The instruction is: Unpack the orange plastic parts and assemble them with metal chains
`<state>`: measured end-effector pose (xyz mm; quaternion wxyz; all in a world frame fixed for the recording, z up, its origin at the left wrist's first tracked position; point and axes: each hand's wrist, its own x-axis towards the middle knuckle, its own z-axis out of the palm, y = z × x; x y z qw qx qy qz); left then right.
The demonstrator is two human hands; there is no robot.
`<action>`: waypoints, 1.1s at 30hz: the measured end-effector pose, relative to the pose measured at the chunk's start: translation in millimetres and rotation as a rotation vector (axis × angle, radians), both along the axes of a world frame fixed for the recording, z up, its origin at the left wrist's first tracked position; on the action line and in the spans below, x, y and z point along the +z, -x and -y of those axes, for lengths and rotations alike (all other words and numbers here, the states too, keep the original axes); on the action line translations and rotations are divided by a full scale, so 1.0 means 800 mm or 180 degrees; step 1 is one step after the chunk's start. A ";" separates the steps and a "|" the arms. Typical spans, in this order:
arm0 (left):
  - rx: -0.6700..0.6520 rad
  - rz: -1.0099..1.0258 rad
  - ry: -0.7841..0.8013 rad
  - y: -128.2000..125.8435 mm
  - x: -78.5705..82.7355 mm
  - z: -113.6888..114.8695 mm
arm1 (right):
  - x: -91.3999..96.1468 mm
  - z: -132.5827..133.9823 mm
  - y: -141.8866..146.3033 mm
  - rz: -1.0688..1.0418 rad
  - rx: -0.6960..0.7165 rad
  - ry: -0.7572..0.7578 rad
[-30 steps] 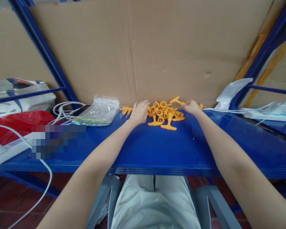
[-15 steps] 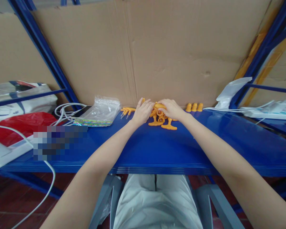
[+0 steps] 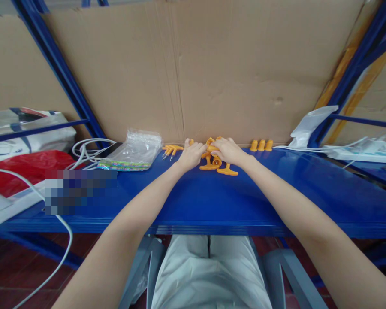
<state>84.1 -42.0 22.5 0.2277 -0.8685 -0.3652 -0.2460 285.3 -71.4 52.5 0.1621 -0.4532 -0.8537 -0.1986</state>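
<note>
Orange corkscrews (image 3: 227, 171) lie in a small pile at the far middle of the blue table (image 3: 212, 201), between the two hands. Over the last second, the right hand (image 3: 228, 150) has moved left from the far edge to the pile, leaving three orange caps (image 3: 261, 145) in full view, standing in a row to the right. The work therefore seems centred on the pile again, with several pieces there left to handle. The left hand (image 3: 194, 154) stays at the pile's left side, fingers partly bent, an orange end showing beside its thumb. The right fingers curl over the pieces from the right. Which piece either hand grips, if any, I cannot tell.

Left of the left hand, a few orange handles (image 3: 172, 151) lie together with bare metal spirals pointing near.

Among the containers, one round orange socket (image 3: 216, 161) in the pile faces near, with something metallic seemingly inside. Clear plastic bags (image 3: 141, 148) with a coloured edge lie farther left, apparently flat. Beyond them are a red bag (image 3: 32, 171) and a white bag (image 3: 28, 135), contents unclear.
</note>
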 end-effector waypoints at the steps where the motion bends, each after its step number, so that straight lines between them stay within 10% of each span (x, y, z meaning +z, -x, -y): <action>1: -0.0008 -0.0001 0.0005 0.000 0.000 0.000 | 0.000 0.000 0.000 0.0030 -0.0011 -0.0024; 18: -0.0005 0.0400 0.0655 -0.012 0.009 0.008 | 0.000 0.002 -0.008 0.0387 0.0283 -0.0858; 33: -0.0067 -0.0191 0.0363 0.000 0.007 0.007 | -0.011 0.002 0.002 0.0402 -0.0018 -0.0455</action>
